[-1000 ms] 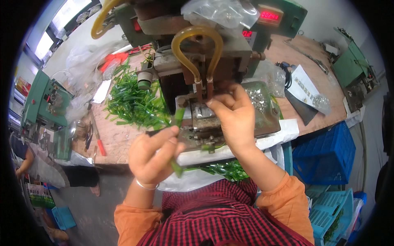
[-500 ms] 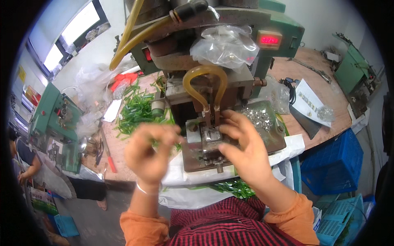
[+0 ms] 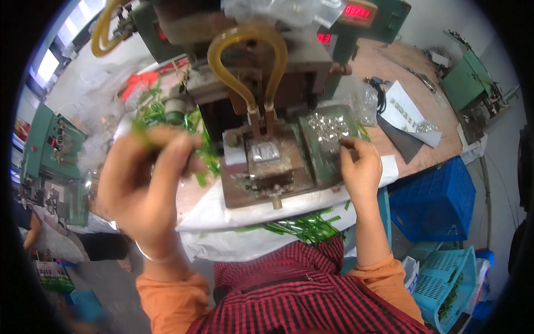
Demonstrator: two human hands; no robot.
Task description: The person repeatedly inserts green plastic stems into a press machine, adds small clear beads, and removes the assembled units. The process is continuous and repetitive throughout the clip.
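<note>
The left hand was raised close to the camera, its fingers curled narrowly around a thin green strip whose tip stuck out above the knuckles; the hand was blurred, so the exact pinch could not be told. Just beyond those fingers lay a loose heap of green strips on the bench.

The right hand rested at the near edge of a shallow metal tray, its fingertips bunched together and touching the small clear pieces piled in it; whether a piece was held between them could not be told. To the left of these fingers, between the two hands, sat the press's metal fixture block, with an amber tube loop arching up from it.

Above the right fingers, on the green machine body, two small dark rectangular displays glowed with red digits. To the right of the fingers lay a clear plastic bag, then a white printed sheet on a dark sheet, tilted on the wooden bench. Below and right stood a blue crate and a turquoise basket.
</note>
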